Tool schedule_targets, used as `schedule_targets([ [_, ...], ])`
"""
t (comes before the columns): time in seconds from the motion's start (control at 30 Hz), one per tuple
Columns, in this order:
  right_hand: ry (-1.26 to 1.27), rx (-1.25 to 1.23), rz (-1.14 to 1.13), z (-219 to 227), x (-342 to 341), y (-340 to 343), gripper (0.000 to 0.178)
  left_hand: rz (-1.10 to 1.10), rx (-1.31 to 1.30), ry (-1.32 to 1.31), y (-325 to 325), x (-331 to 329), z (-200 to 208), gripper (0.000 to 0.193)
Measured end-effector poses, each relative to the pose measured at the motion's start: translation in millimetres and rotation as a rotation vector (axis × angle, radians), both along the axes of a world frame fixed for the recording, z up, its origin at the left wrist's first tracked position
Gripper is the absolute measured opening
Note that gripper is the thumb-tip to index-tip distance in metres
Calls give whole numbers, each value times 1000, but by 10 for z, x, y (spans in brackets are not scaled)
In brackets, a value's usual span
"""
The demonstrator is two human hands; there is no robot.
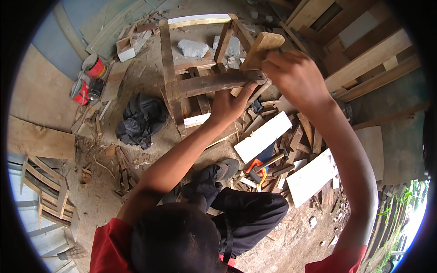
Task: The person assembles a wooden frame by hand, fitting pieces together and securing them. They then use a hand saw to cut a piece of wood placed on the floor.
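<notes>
I am holding a wooden frame (200, 84) that is standing on the dirt floor in front of me. My left hand (230, 104) is pressing against its dark cross rail (218, 82), with the thumb stretched up along the rail end and the other fingers curled under it. My right hand (291, 75) is closing its fingers around a short light wood block (261, 48), which is tilted and touching the top of the frame at that same corner. Below my arms, white boards (264, 136) and wood scraps are lying. A black cloth (141, 118) is lying left of the frame, and red cans (88, 79) are further left.
</notes>
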State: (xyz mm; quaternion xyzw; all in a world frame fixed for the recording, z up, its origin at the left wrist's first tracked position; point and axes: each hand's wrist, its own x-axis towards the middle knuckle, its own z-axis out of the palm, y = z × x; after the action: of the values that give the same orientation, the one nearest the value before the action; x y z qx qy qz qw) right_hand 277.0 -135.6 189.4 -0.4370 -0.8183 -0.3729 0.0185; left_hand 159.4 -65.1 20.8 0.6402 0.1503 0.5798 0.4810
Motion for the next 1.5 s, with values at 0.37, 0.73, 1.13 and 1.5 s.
schedule_targets([
  [0.37, 85, -6, 74, -10, -170, 66, 13, -33, -21, -16, -27, -3, -29, 30],
  [0.73, 63, -28, -127, 140, 310, -200, 8, -9, -18, 52, -7, -29, 17, 32],
  [1.13, 1013, -156, -845, -2025, 993, -1333, 24, -80, 97, 77, 16, -81, 83, 42],
  [1.5, 1415, -330, -1107, -5271, 232, -2610, 26, -259, 167, 287, 223, -214, 94, 57],
])
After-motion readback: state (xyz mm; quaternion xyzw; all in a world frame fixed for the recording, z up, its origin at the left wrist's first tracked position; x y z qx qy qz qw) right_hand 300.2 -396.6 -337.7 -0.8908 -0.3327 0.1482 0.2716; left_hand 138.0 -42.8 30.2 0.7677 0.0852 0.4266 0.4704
